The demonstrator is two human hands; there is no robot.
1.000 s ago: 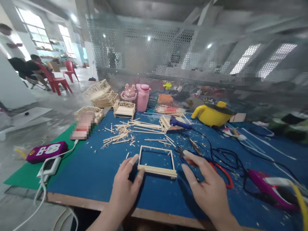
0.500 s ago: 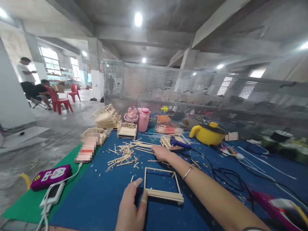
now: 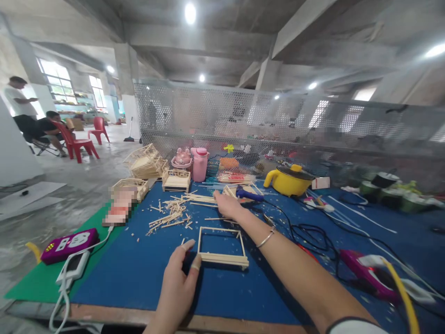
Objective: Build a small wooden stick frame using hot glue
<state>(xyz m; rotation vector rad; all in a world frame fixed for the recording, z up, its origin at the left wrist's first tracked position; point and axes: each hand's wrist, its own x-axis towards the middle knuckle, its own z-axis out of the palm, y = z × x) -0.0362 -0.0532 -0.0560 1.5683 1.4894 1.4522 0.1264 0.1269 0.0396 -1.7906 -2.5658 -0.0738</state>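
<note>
A small rectangular frame of wooden sticks [image 3: 222,260] lies on the blue mat, its near side built up with several parallel sticks. My left hand [image 3: 179,276] rests at its left, thumb at the near left corner, index finger stretched out and apart. Pale covers sit on those two fingertips. Farther off, my right hand [image 3: 225,205] reaches to the right ends of some long wooden sticks [image 3: 201,198], fingers bent and drawn together. What lies between those fingers is hidden. Shorter loose sticks [image 3: 170,215] are heaped to the left. Just beyond my right hand lies a blue glue gun [image 3: 248,193].
Finished-looking miniature wooden beds [image 3: 176,180] stand at the back left, near a pink jug [image 3: 200,164]. A yellow pot [image 3: 288,181] and black cables [image 3: 309,232] lie right. A purple power strip [image 3: 69,246] sits left. Two people are in the far left background.
The whole view has shifted, so the table appears higher and its front edge shows. Both hands keep nearly the same places by the frame and the long sticks.
</note>
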